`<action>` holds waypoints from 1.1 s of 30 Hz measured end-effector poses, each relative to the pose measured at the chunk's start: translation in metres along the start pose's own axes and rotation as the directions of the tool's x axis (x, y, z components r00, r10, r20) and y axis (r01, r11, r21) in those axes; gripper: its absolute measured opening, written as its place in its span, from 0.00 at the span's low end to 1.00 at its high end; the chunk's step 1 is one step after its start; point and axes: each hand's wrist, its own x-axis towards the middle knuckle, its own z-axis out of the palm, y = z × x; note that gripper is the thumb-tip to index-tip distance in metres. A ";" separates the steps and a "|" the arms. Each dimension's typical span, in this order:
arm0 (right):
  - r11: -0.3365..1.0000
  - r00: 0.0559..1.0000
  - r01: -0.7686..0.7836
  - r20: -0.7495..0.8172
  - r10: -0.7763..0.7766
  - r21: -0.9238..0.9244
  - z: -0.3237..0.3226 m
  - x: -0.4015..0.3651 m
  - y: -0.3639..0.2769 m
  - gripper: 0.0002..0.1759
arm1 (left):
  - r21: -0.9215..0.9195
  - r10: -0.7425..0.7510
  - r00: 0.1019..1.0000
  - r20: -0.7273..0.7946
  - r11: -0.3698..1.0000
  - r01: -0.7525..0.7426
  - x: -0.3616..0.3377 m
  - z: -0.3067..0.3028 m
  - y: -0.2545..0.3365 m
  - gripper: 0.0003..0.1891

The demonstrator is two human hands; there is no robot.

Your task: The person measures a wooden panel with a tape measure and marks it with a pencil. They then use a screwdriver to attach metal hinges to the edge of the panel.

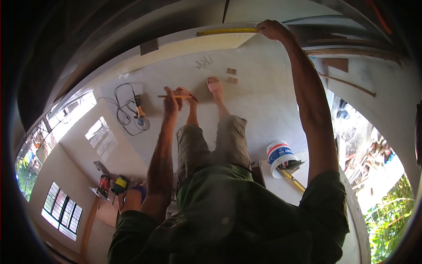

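Observation:
My right hand (271, 31) reaches far forward and is closed on one end of a yellow tape measure (226, 31). Its blade lies along the edge of a long pale panel (176, 45). A dark rectangular plate (149, 47) sits on that edge, left of the tape. Raised in front of my body, my left hand (170, 105) is closed around a thin pencil (166, 96), which points left. This hand is apart from the panel.
On the floor lie a corded power tool (140, 111), two small tan rectangular pieces (231, 71) and scattered small bits (204, 62). A white-and-blue bucket (281, 154) holding tools stands near my right side. More equipment (118, 185) is at lower left.

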 end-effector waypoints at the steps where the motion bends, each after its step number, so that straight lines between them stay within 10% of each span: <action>1: 1.000 1.000 0.013 -0.012 -0.013 0.010 0.002 0.000 0.002 0.15 | 0.048 -0.014 0.999 -0.038 0.999 0.016 -0.004 0.006 0.005 0.35; 6: 0.997 0.997 0.072 -0.039 -0.071 0.021 0.007 0.004 0.008 0.14 | 0.191 0.310 0.945 -0.105 0.939 -0.287 -0.001 0.039 0.048 0.20; 8: 0.997 0.997 0.067 -0.037 -0.066 0.022 0.006 0.004 0.010 0.14 | 0.261 0.655 0.746 -0.120 0.746 -0.613 0.016 0.049 0.080 0.14; 33: 0.996 0.998 -0.041 -0.041 0.044 0.084 0.011 0.002 0.006 0.16 | 0.437 0.717 0.673 -0.183 0.672 -0.597 0.068 0.100 0.147 0.09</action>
